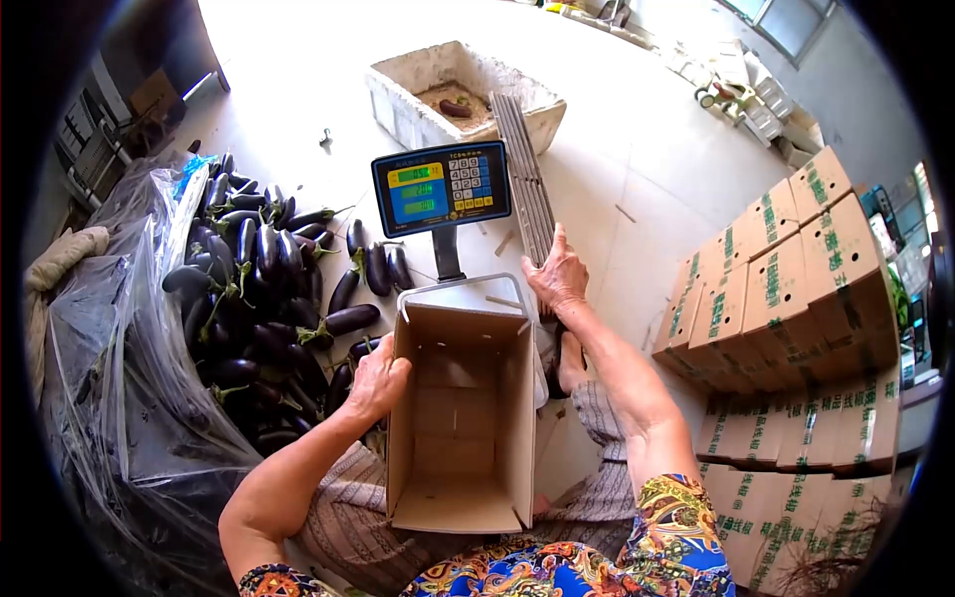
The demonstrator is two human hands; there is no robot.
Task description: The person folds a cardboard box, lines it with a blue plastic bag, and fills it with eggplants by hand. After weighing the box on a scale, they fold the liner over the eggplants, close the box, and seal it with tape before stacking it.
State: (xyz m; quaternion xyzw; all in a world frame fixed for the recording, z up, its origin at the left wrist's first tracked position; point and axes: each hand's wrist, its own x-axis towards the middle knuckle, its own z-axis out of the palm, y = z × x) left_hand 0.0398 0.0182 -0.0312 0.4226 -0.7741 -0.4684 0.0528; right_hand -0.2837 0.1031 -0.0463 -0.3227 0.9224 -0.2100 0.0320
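Observation:
An open cardboard box (453,418) stands before me on the scale, its bare inside facing up at me. My left hand (379,380) is closed on the top edge of its left wall. Past the box's far right corner, my right hand (557,277) has its fingers bent around the near end of a stack of long grey-brown strips (521,164). The scale's display (441,187) is lit, with green digits and a keypad. To the left lies a large heap of dark purple eggplants (267,289), some of them close by my left hand.
Clear plastic sheeting (119,328) edges the heap on the left. A white foam box (418,109) with an eggplant inside stands beyond the display, the strips leaning over its rim. Stacked cardboard boxes (776,289) with green print rise at the right.

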